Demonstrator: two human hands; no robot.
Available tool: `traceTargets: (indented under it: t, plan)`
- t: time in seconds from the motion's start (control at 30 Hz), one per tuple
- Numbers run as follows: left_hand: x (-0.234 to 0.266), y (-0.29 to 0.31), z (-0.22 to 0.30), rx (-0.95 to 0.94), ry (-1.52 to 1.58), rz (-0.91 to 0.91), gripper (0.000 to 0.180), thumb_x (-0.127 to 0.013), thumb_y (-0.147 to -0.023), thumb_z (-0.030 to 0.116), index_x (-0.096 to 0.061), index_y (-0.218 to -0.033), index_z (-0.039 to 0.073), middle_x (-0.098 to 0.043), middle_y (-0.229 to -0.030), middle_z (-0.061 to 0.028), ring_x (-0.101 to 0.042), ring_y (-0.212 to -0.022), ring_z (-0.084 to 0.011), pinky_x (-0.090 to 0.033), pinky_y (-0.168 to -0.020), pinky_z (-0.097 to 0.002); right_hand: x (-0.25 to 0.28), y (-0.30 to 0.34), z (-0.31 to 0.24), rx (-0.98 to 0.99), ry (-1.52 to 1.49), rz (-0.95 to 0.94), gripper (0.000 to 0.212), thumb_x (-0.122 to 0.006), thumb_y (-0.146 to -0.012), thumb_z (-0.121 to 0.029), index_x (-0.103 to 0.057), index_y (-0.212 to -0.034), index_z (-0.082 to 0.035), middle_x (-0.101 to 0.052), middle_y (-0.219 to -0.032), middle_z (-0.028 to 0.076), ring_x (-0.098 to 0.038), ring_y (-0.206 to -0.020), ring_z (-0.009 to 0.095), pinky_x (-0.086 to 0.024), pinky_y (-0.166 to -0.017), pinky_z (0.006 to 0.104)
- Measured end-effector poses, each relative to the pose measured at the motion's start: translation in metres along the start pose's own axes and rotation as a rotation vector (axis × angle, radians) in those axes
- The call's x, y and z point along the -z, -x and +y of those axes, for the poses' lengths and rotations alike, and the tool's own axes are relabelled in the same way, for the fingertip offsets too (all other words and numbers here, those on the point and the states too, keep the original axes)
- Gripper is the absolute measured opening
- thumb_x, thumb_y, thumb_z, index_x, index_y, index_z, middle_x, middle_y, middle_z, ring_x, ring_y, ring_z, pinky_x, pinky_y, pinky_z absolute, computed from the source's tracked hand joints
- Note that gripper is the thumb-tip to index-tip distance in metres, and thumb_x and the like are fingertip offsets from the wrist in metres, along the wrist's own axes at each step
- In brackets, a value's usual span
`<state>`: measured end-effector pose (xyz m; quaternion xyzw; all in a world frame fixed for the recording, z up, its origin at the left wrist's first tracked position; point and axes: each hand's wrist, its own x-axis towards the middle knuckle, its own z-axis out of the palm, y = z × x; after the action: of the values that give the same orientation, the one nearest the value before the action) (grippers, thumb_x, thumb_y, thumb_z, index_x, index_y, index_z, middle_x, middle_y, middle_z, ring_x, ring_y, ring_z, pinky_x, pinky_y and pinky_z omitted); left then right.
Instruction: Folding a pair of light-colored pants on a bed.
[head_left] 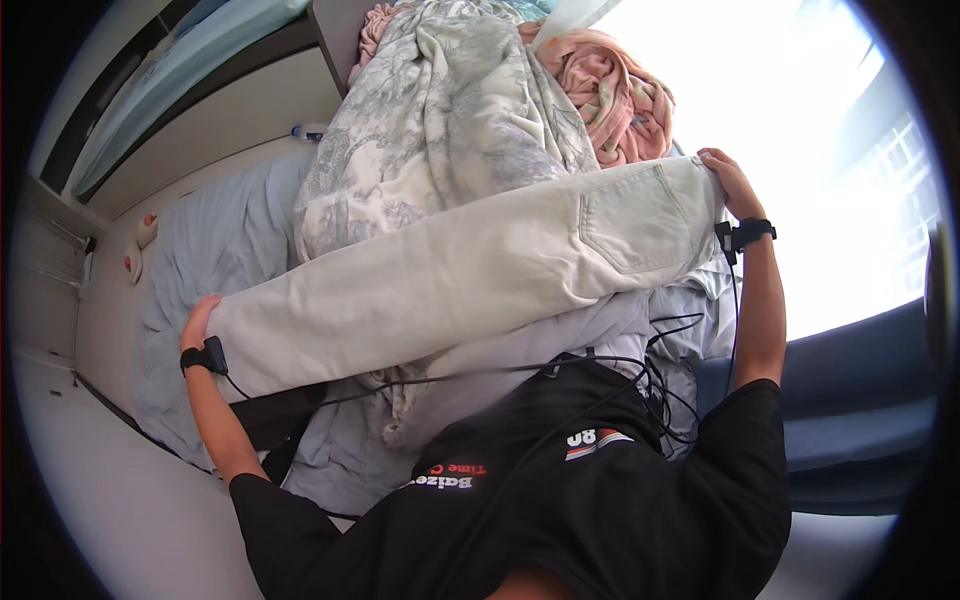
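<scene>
A pair of pale off-white trousers (430, 270), folded lengthwise, stretches between my two hands across the bed. At the leg end, my left hand (200, 318) grips the hem edge, its fingers mostly behind the cloth. My right hand (732, 182) is closed on the waistband corner at the upper right, higher than the left. A back pocket (635, 220) faces up near that end. Both wrists wear black straps with small devices and cables.
Beyond the trousers lies a rumpled grey-and-white patterned blanket (440, 120), with a pink blanket (615, 95) beside it. Light blue bedding (225, 230) covers the bed at left. Black cables (480, 371) cross near my body. A bright window (800, 150) and blue curtain (850, 370) stand at right.
</scene>
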<state>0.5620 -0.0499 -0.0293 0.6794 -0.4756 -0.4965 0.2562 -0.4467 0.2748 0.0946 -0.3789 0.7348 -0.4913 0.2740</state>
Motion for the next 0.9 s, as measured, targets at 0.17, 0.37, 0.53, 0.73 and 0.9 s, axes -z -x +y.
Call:
traceTargets:
  t: [0.17,0.37,0.53,0.73,0.9]
  plan:
    - [0.045,-0.007,-0.033,-0.030,0.007,0.005,0.058,-0.069,-0.098,0.035,-0.058,-0.144,0.002,-0.065,-0.138,-0.0053,-0.060,-0.123,-0.0183,-0.044,-0.107,-0.0305,-0.017,0.007,0.024,-0.197,-0.316,-0.178,0.017,-0.063,-0.101,-0.024,-0.068,-0.109,-0.010,-0.067,-0.105,0.001,-0.062,-0.096,0.011,-0.051,-0.087,0.0293]
    - [0.024,-0.022,-0.022,-0.074,-0.233,-0.101,0.064,-0.066,-0.102,0.043,-0.055,-0.147,-0.001,-0.063,-0.142,-0.0078,-0.056,-0.130,-0.0188,-0.040,-0.111,-0.0298,-0.025,0.032,0.064,-0.374,-0.154,-0.256,0.040,-0.066,-0.103,-0.039,-0.065,-0.130,-0.009,-0.066,-0.117,-0.001,-0.063,-0.101,0.011,-0.056,-0.085,0.0303]
    - [0.026,-0.015,-0.026,-0.138,-0.441,-0.028,0.067,-0.064,-0.103,0.047,-0.053,-0.150,0.000,-0.060,-0.147,-0.0097,-0.053,-0.135,-0.0198,-0.038,-0.114,-0.0310,-0.035,0.043,0.064,-0.411,-0.068,-0.250,0.046,-0.067,-0.102,-0.041,-0.062,-0.136,-0.010,-0.066,-0.122,0.000,-0.063,-0.107,0.012,-0.056,-0.088,0.0335]
    - [0.037,-0.028,-0.032,-0.191,-0.408,-0.029,0.064,-0.066,-0.102,0.043,-0.056,-0.147,0.000,-0.060,-0.146,-0.0106,-0.053,-0.134,-0.0200,-0.038,-0.113,-0.0317,-0.019,0.039,0.095,-0.461,-0.269,-0.366,0.049,-0.067,-0.103,-0.041,-0.064,-0.137,-0.006,-0.067,-0.133,0.005,-0.065,-0.114,0.014,-0.053,-0.098,0.0317]
    - [0.023,-0.025,-0.031,-0.171,-0.288,-0.080,0.053,-0.068,-0.102,0.038,-0.062,-0.138,-0.001,-0.066,-0.131,-0.0051,-0.059,-0.117,-0.0154,-0.043,-0.103,-0.0281,-0.025,0.054,0.094,-0.415,-0.192,-0.389,0.051,-0.068,-0.102,-0.043,-0.065,-0.137,-0.006,-0.069,-0.126,0.003,-0.065,-0.105,0.012,-0.050,-0.096,0.0294]
